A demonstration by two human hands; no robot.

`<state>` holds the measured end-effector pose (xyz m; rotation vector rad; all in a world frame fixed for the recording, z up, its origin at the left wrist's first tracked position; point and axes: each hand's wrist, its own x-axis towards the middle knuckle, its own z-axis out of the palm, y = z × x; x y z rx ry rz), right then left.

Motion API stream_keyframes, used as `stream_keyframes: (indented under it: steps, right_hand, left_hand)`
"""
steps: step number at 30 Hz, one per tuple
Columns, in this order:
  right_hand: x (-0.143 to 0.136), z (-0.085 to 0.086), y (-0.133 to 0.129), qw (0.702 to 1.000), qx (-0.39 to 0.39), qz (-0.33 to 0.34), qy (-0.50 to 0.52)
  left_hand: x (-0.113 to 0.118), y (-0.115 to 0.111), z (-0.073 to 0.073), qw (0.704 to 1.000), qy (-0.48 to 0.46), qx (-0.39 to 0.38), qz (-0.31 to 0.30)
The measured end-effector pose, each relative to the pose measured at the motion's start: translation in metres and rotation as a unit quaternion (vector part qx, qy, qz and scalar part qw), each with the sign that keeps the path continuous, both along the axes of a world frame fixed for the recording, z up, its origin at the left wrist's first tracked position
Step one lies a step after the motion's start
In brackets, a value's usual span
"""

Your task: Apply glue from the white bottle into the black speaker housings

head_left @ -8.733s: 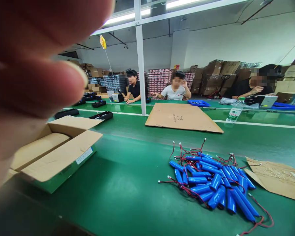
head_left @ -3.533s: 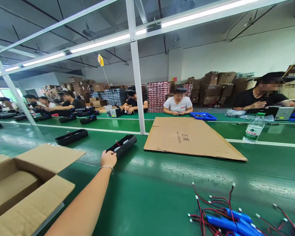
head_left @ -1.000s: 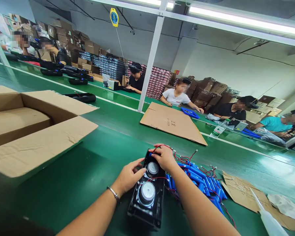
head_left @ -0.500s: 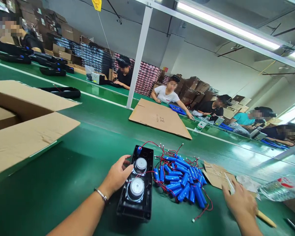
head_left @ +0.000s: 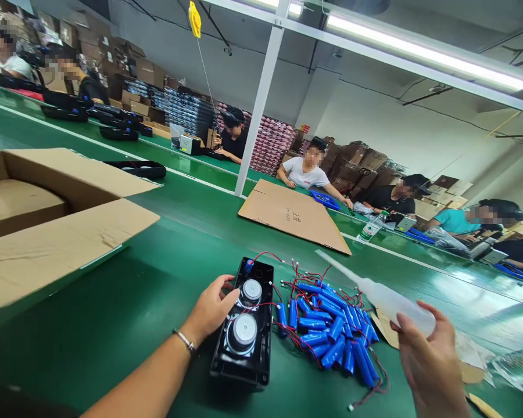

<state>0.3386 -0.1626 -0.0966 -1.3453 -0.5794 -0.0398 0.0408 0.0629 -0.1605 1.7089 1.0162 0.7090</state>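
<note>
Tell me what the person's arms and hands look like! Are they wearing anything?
Both arms are bare, with no sleeves showing and no gloves. The left hand has a thin silver bracelet around its wrist. The right hand shows no ring, watch or bracelet on the part in view.

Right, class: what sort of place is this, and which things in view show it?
Probably an electronics assembly line: a long green conveyor belt with seated workers, a heap of blue cylindrical batteries with red wires, and a black open speaker housing steadied by the left hand.
</note>
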Motion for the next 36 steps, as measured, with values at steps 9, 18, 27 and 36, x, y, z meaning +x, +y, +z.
stream_keyframes:
  steps: [9,18,27,36]
  right_hand:
    - [-0.116,0.044,0.098,0.947,0.156,0.266,0.088]
    - [-0.153,0.057,0.131,0.939,0.161,0.295,-0.074]
    - [-0.163,0.041,0.168,0.915,0.089,0.362,-0.154]
    - [-0.165,0.031,0.184,0.914,0.017,0.359,-0.190]
  left_hand:
    - [-0.005,0.001,-0.003,0.999,-0.010,0.032,-0.024]
    - [-0.002,-0.001,0.000,0.999,-0.011,0.038,-0.028]
    - [0.000,0.002,0.000,0.999,-0.013,0.034,-0.008]
    - [0.000,0.001,0.001,0.999,-0.007,0.048,-0.002]
